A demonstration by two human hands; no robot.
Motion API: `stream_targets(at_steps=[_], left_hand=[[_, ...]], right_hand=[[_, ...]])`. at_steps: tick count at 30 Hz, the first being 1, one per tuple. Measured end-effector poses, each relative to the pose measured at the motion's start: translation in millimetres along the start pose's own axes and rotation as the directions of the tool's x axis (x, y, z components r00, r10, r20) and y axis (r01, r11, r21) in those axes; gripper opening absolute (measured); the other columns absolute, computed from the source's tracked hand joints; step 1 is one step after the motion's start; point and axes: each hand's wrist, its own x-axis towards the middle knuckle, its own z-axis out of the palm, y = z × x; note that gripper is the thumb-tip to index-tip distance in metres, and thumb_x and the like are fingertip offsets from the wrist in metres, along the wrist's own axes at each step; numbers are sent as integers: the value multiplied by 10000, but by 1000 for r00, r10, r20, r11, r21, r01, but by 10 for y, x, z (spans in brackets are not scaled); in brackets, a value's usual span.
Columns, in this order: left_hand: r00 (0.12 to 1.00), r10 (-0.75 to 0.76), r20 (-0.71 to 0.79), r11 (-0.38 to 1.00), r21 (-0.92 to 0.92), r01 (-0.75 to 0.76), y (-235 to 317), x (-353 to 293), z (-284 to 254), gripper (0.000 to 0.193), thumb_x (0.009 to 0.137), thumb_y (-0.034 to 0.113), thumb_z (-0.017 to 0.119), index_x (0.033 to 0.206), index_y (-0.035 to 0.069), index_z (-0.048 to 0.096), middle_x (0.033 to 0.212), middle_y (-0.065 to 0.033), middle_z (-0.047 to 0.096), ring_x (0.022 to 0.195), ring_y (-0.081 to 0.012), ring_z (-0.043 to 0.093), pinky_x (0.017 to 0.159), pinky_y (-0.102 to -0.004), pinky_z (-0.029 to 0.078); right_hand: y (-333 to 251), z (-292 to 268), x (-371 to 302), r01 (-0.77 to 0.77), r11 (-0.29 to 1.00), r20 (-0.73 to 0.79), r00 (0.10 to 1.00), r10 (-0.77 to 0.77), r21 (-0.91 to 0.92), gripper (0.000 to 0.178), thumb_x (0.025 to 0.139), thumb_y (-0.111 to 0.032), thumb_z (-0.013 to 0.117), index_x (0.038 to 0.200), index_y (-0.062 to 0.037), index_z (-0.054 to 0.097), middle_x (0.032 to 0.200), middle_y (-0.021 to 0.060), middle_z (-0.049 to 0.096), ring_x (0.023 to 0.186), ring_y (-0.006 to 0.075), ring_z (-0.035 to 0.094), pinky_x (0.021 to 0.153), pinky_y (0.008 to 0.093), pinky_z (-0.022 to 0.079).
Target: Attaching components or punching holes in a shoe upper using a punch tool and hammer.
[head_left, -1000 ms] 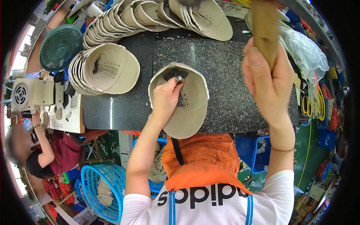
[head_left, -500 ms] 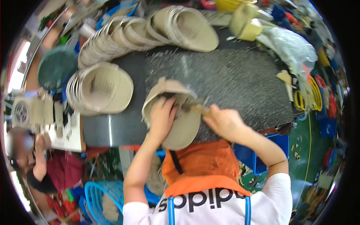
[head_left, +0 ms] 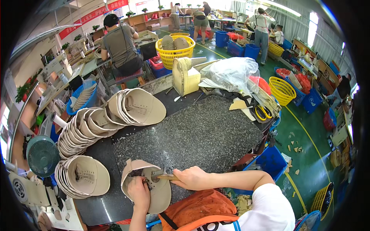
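A beige shoe upper (head_left: 160, 196) with a heel tab lies at the near edge of the dark worktable. My left hand (head_left: 138, 191) reaches into its opening, fingers bent and pressing on the upper; what lies under the fingertips is partly hidden. My right hand (head_left: 189, 178) is closed round the wooden handle of a hammer (head_left: 166, 177). The hammer's metal head is over the upper, just right of my left fingers. Nested shoe uppers (head_left: 94, 175) stand left of my hands, and a longer row of uppers (head_left: 140, 107) curves behind them.
A dark speckled stone slab (head_left: 192, 131) covers the table's middle. Yellow-handled scissors (head_left: 263, 112), a clear plastic bag (head_left: 231, 73) and a cream block (head_left: 185, 79) sit along the far edge. A green fan (head_left: 43, 156) stands at left, a blue bin (head_left: 266, 165) at right. Several people work beyond.
The view has tilted up, showing more of the room. My left hand stays inside the upper, and my right hand still holds the hammer over it.
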Motion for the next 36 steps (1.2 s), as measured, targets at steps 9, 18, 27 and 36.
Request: stream_targets(at_steps=[9, 18, 27, 36], left_hand=[[696, -83, 713, 986, -44, 164, 188, -71, -746, 139, 781, 55, 569, 902, -11, 584, 815, -162, 568, 784, -364, 575, 717, -418, 459], [926, -319, 204, 654, -659, 371, 189, 196, -279, 152, 844, 38, 609, 982, -4, 655, 823, -78, 658, 766, -93, 590, 716, -258, 473], [850, -444, 283, 365, -810, 460, -51, 157, -66, 156, 898, 7, 543, 1044, -37, 578, 927, -85, 667, 812, -107, 629, 718, -221, 514], [871, -416, 262, 440, -780, 445, -41, 53, -18, 118, 888, 16, 561, 983, -31, 613, 942, -79, 678, 840, -104, 637, 727, -227, 517]], right_hand=[[25, 35, -49, 29, 999, 5, 1000, -28, -40, 340, 936, -370, 487, 925, -34, 437, 578, 144, 565, 508, 366, 582, 451, 470, 452], [-4, -12, 4, 56, 984, 22, 998, -53, -168, 268, 906, -297, 528, 918, -43, 443, 612, 176, 601, 572, 386, 609, 495, 480, 478], [49, -18, 36, 37, 994, -36, 999, -41, -105, 275, 917, -293, 532, 887, -39, 432, 588, 151, 589, 541, 359, 596, 491, 463, 469], [-25, -52, -20, 15, 992, 2, 1000, -15, -128, 283, 922, -294, 525, 880, -33, 425, 574, 149, 579, 538, 360, 593, 490, 465, 461]])
